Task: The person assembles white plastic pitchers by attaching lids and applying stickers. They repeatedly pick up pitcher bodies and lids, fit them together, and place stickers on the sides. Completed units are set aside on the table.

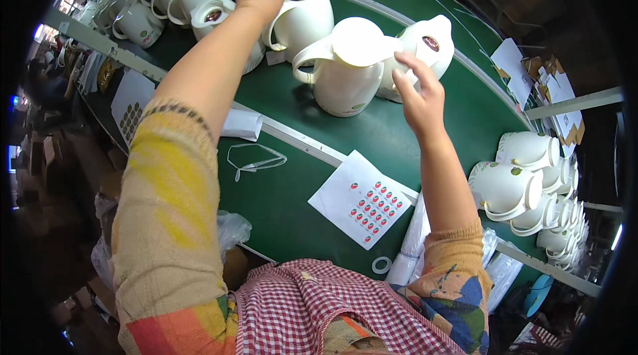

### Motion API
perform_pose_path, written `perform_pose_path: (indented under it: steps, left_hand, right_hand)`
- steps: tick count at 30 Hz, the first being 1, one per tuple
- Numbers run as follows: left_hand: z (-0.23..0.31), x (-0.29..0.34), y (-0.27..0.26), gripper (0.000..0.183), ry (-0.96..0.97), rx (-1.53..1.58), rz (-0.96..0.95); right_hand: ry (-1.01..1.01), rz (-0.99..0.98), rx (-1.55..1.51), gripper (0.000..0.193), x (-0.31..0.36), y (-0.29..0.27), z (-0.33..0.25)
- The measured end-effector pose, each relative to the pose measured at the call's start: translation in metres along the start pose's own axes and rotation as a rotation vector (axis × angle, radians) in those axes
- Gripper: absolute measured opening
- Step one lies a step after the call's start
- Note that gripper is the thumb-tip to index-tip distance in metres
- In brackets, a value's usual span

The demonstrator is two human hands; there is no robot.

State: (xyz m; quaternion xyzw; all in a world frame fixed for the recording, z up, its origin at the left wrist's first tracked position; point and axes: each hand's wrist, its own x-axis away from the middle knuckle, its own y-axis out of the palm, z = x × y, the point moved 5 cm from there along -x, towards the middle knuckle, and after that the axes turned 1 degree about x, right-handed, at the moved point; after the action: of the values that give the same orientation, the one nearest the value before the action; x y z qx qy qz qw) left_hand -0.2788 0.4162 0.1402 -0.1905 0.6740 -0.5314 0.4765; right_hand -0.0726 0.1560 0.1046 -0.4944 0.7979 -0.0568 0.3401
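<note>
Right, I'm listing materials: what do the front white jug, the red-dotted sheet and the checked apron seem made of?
Front white jug: probably moulded plastic, smooth with a soft sheen; coated metal is possible. Red-dotted sheet: likely matte paper, thin and flat. Checked apron: matte woven cloth, softly creased; fibre unclear.

sticker sheet (pixel 344 199), oval label (pixel 430 43) on jug (pixel 413 37), none legible
</note>
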Motion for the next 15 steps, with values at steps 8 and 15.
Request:
perform_pose_path:
  steps: [8,15]
  left_hand:
    - [0.128,0.096,-0.070,0.048,0.165,1.275,-0.015]
    - [0.135,0.191,-0.085,0.091,0.230,0.931,-0.049]
  right_hand:
    - [0.209,-0.081,-0.806,0.077,0.028,0.012,-0.021]
    - [0.299,0.192,-0.989,0.086,-0.022,-0.005,0.015]
